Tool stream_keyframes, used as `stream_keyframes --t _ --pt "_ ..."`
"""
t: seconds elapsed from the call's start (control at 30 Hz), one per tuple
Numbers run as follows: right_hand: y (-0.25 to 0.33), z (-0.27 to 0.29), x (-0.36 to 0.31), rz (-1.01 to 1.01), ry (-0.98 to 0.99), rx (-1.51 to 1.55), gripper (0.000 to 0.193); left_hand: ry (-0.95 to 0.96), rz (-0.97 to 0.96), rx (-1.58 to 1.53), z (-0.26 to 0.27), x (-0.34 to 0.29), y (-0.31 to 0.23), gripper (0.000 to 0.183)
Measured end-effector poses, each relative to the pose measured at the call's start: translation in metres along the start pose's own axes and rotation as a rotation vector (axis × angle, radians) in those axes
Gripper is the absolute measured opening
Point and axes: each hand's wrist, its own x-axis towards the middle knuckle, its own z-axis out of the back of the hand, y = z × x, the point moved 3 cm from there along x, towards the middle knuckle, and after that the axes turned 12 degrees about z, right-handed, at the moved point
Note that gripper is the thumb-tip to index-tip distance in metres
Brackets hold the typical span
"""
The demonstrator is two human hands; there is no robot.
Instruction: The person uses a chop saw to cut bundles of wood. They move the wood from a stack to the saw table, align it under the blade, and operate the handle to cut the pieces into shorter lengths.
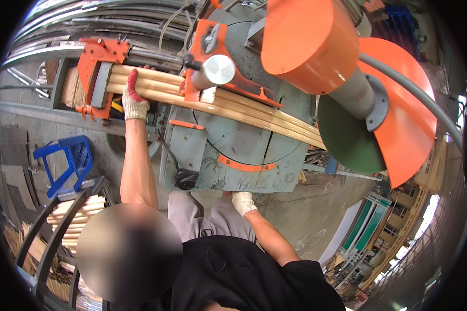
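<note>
My left hand (136, 97), in a whitish knit glove with red on the fingers, grips a bundle of several cream-coloured tubes (233, 111) near their left ends. Those ends meet the grey face of an orange end stop (102, 85). To the right the tubes pass under an orange clamp with a round metal cylinder (218, 70) and run across the grey saw table (228, 140). My right hand (243, 202), also gloved, is at the table's front edge. Its fingers are mostly hidden there, so their hold cannot be made out.
A large orange saw head (308, 41) and an orange blade guard (404, 103) rise over the table's right side. A blue plastic stool (67, 160) stands at left. Nearby, a dark metal rack (54, 243) holds more tubes. Long metal profiles (98, 20) lie behind.
</note>
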Motion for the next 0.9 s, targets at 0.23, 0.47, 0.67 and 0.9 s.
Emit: stream_keyframes --t 0.23,0.47,0.67,0.9 --pt "0.006 0.009 0.003 -0.134 0.140 0.159 0.038 0.005 0.013 0.013 0.009 0.001 0.000 0.042" --pt "0.012 0.048 -0.008 -0.193 0.252 0.110 0.042 0.056 0.058 -0.024 0.020 0.003 -0.001 0.050" --pt "0.004 0.053 -0.038 -0.188 0.172 0.266 0.050 -0.180 -0.073 0.154 0.038 -0.025 -0.017 0.039" --pt "-0.018 0.035 -0.073 -0.343 0.212 0.698 0.027 -0.560 -0.486 1.148 0.044 -0.259 -0.061 0.033"
